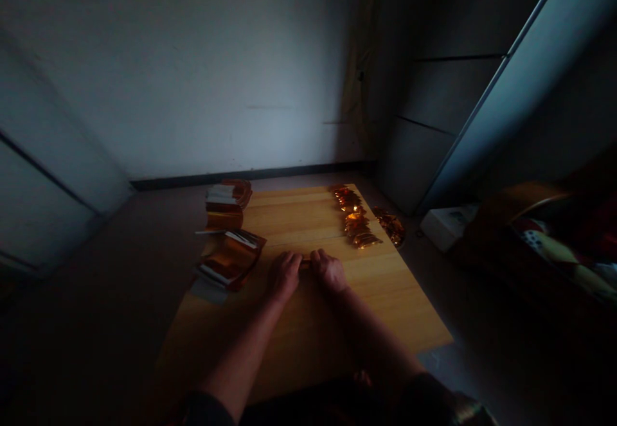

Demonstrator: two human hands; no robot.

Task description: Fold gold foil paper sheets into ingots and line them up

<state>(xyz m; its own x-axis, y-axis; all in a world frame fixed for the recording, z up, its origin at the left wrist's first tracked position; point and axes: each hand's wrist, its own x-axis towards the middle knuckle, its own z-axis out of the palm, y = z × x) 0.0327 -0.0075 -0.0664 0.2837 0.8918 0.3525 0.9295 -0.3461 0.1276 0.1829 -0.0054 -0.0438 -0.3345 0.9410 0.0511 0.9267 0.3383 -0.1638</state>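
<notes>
My left hand [286,273] and my right hand [330,270] are close together over the middle of the wooden table [299,214]. Fingers of both are closed on a narrow strip of gold foil paper [305,261], of which only a short stretch shows between them. To the left lie stacks of copper-gold foil sheets [231,257] with white edges, partly curled. Beyond my right hand, a row of folded shiny foil pieces [355,221] runs along the table's right side.
More crumpled shiny foil [389,225] sits below the table's right edge. A white box [446,225] stands on the floor at the right, near a dark chair-like piece with cloth on it. A pale wall [231,79] closes off the back. The room is dim.
</notes>
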